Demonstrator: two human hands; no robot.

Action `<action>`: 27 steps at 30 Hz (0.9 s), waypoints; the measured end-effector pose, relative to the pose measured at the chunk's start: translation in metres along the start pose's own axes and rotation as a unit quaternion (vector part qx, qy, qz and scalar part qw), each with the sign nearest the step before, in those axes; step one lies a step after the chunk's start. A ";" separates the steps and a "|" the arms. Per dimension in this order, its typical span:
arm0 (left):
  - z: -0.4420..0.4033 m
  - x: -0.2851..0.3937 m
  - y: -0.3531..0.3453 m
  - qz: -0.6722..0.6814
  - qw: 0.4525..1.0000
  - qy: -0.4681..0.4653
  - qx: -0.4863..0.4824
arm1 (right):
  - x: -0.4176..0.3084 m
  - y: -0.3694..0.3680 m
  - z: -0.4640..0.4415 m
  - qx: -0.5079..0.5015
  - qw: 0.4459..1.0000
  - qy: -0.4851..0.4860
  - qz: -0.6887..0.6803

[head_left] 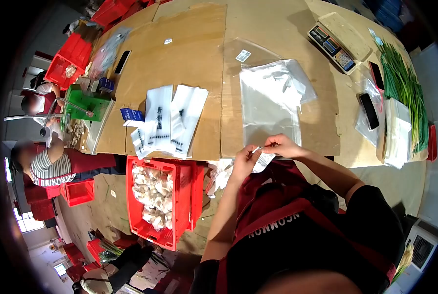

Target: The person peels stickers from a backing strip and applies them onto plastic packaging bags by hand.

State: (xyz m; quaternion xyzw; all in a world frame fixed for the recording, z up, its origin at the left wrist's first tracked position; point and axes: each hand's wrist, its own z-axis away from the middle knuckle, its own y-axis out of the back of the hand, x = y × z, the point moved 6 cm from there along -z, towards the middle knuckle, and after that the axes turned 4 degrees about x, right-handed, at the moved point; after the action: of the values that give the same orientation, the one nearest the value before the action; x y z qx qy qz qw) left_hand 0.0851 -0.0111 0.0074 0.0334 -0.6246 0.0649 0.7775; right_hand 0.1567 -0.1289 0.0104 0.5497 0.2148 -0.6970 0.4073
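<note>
At the table's near edge, my left hand is closed, its fingertips pinching a white printed slip that looks like a sheet of labels. My right hand meets it from the other side, thumb and fingers pinched together at the slip's upper edge. Any small piece between the fingertips is too small to make out. Just beyond both hands lies a stack of clear plastic bags. A flat clear bag with a small label on it rests behind that stack.
White printed bags and a blue box lie left. Below them stands a red crate of bagged pale produce. A scale, phones and long green stalks are right. Other people work at left.
</note>
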 end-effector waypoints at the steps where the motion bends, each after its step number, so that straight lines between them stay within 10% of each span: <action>1: 0.001 -0.001 0.002 -0.017 1.000 0.021 -0.007 | 0.004 -0.003 0.000 0.003 0.997 -0.030 -0.072; 7: -0.004 -0.003 0.026 -0.147 0.983 0.060 0.095 | -0.013 0.038 -0.027 0.134 0.987 0.072 0.044; 9: 0.004 0.014 0.024 -0.162 0.984 0.007 0.076 | -0.009 0.061 -0.031 0.162 0.795 -0.093 0.577; 13: 0.015 -0.012 0.026 -0.016 0.999 0.027 0.032 | -0.010 0.075 -0.015 0.283 0.808 0.017 0.517; 15: 0.017 -0.013 0.021 0.005 0.999 0.014 0.036 | -0.017 0.043 -0.005 0.179 0.787 0.269 0.526; 18: 0.015 -0.002 0.021 -0.007 0.991 -0.113 0.067 | 0.003 0.039 -0.007 0.176 0.823 0.251 0.477; 21: 0.015 -0.020 0.022 -0.054 0.998 0.004 0.021 | 0.001 0.046 -0.009 0.221 0.830 0.247 0.449; 24: 0.016 0.002 0.019 -0.017 0.999 0.019 0.027 | 0.008 0.086 -0.018 0.264 0.954 0.097 0.107; 27: 0.024 -0.005 0.030 -0.039 0.998 0.015 0.043 | -0.049 0.145 0.011 0.525 0.846 0.093 -0.001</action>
State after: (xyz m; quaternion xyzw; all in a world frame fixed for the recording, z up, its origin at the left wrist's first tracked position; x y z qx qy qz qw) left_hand 0.0565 0.0152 0.0070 0.0903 -0.6075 0.0624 0.7867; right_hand 0.2699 -0.2041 0.0811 0.7432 -0.1454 -0.6521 0.0353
